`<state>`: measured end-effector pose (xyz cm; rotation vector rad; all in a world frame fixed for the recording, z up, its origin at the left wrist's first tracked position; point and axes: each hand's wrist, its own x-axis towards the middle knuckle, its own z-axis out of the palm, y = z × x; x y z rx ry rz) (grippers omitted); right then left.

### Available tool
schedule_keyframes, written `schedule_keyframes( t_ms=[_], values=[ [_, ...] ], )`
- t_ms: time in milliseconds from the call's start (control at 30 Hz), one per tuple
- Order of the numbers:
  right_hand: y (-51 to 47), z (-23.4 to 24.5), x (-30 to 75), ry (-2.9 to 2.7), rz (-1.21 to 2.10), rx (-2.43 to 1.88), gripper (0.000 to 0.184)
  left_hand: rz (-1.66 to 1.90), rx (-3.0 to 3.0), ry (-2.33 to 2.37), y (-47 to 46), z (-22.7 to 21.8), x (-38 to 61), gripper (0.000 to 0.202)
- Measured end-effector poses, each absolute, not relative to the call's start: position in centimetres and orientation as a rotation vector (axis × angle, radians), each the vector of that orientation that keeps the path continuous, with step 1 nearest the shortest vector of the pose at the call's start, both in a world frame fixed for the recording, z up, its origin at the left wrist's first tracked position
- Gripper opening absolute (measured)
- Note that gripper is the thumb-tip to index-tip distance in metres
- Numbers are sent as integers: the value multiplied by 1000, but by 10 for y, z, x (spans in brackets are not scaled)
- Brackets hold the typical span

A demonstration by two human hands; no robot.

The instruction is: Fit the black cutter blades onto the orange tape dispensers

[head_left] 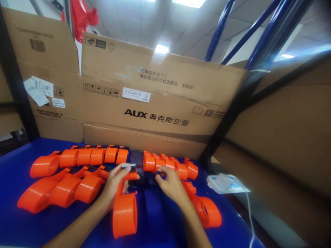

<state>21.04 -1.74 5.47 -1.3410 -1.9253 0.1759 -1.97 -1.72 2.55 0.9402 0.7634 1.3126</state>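
Observation:
My left hand [118, 181] is closed around an orange plastic part with a wide loop [125, 215] hanging below the fingers. The thumb lies on a black strip with a pale top edge [131, 168] at the part's upper end. My right hand [169, 182] is closed in a pinch at a small dark item, too dim to name. Between the two hands lies some dark, unclear material [148, 179]. Just behind stands a dark flat-faced box-like object [137, 161].
Similar orange looped parts stand in rows at the left [63, 191] and right [181, 169] on the blue tabletop [15, 168]. A printed cardboard panel [160, 100] walls off the back. At the right edge lies a white-and-blue packet [227, 183] beside a white cable [249, 210].

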Motion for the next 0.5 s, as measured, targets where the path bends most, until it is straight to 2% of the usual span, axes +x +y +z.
schedule_keyframes(
  t_ms=[333, 500],
  values=[
    [-24, 51, 209, -1994, 109, -1378, 20, 1214, 1117, 793, -31, 30, -13, 45],
    [-30, 61, 195, -1946, 148, -1114, 17, 1187, 1217, 786, -32, 30, -12, 42]
  ],
)
